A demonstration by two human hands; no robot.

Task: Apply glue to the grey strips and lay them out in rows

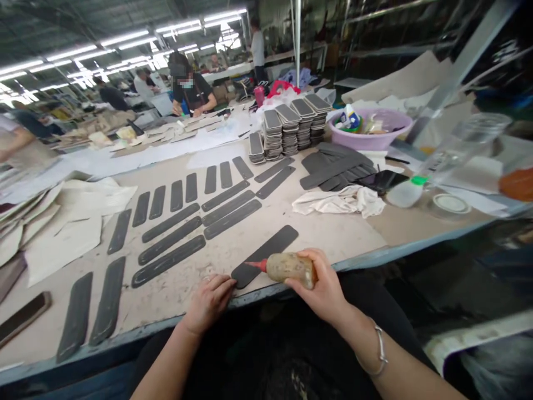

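My right hand [322,286] is wrapped around a yellowish squeeze bottle [289,268] with a red nozzle, tipped on its side. Its tip points left over a dark grey rounded strip [270,244] at the table's near edge. With fingers together, my left hand [212,300] grips the strip's near left end. Beyond it, several similar long strips [169,260] lie in rows, with shiny lines along their edges. Shorter grey pieces [177,195] are lined up behind them. Whether liquid is leaving the nozzle is too small to tell.
Stacked grey-topped pieces [273,125] stand at the back beside a purple basin [368,136]. A dark strip pile [339,166], white cloth [339,201], phone [385,180] and clear jar [466,147] sit right. Pale sheets [79,216] lie left. A co-worker [194,91] works across the table.
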